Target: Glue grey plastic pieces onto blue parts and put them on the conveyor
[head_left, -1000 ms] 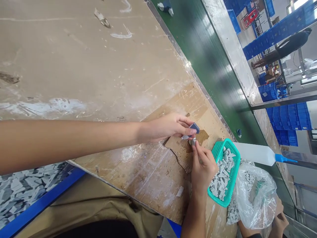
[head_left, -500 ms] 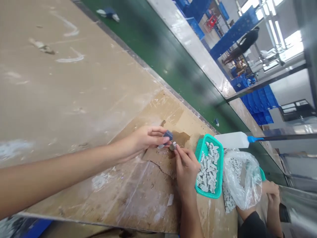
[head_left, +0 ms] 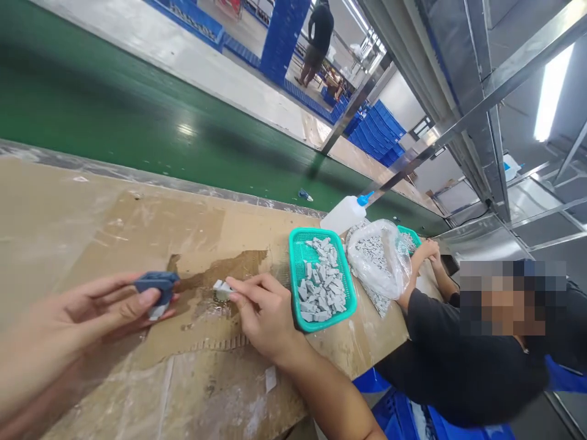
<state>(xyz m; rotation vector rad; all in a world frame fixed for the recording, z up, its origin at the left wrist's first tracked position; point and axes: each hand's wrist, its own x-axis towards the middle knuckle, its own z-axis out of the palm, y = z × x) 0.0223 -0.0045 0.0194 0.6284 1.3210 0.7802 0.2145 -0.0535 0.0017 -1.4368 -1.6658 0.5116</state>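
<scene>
The right hand (head_left: pixel 266 311) has thumb and forefinger pressed together on a small grey piece (head_left: pixel 222 285), low over the worktop, with something roundish just beneath it that I can't make out, nor whether the two touch. A pinch well back on the piece, as here, looks right to me: light enough not to twist it, firm enough not to drop it, the skin clear of the wet-looking stain (head_left: pixel 243 263).

Off to the side, the left hand (head_left: pixel 110 305) grips a blue block (head_left: pixel 156 281) between thumb and fingers, a pale tip poking out below. I'd hold that block level and steady, with the thumb off any face that has to be clean.

Under both lies torn cardboard (head_left: pixel 202 348), and I'd keep sleeves and knuckles out of its dark patch. Just beside the right hand sits a green basket (head_left: pixel 298 250) with more grey pieces, handy to reach. Past it lean a white bottle (head_left: pixel 345 215) with a blue nozzle and a clear plastic bag (head_left: pixel 400 256), then a co-worker's hands (head_left: pixel 430 250). Along the far edge runs a green belt (head_left: pixel 137 131)
</scene>
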